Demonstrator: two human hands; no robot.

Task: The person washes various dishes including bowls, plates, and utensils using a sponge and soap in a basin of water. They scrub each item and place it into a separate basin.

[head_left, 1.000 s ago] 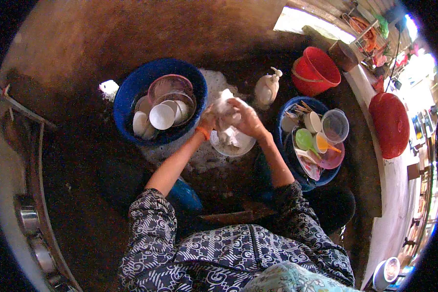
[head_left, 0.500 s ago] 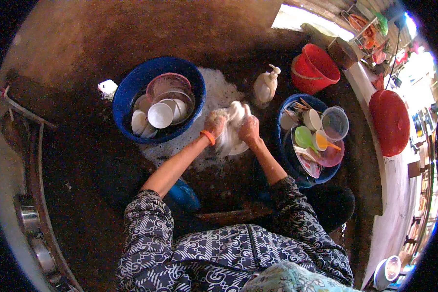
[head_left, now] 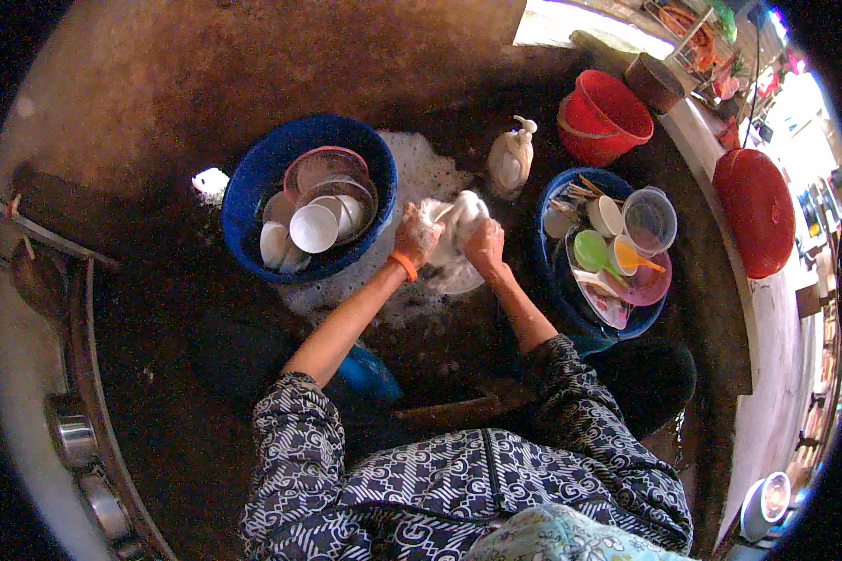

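Observation:
My left hand [head_left: 417,234] and my right hand [head_left: 484,245] both grip a white soapy dish [head_left: 461,217] held over a patch of foam [head_left: 421,178] on the wet dark ground. An orange band sits on my left wrist. A white plate [head_left: 458,278] lies under the hands. To the left stands a blue basin [head_left: 253,178] with several white bowls and a pink plate in it. To the right a second blue basin [head_left: 557,280] holds coloured plates, a clear tub and a green bowl.
A white soap bottle [head_left: 511,159] stands beyond the hands. A red bucket [head_left: 608,117] and a red lid [head_left: 756,210] lie at the right, by a pale ledge. Metal pots [head_left: 75,439] sit at the lower left. A blue stool [head_left: 365,374] shows under my arm.
Both hands have moved up and away from the plate, lifting the white dish between them; the left hand has shifted its grip on it.

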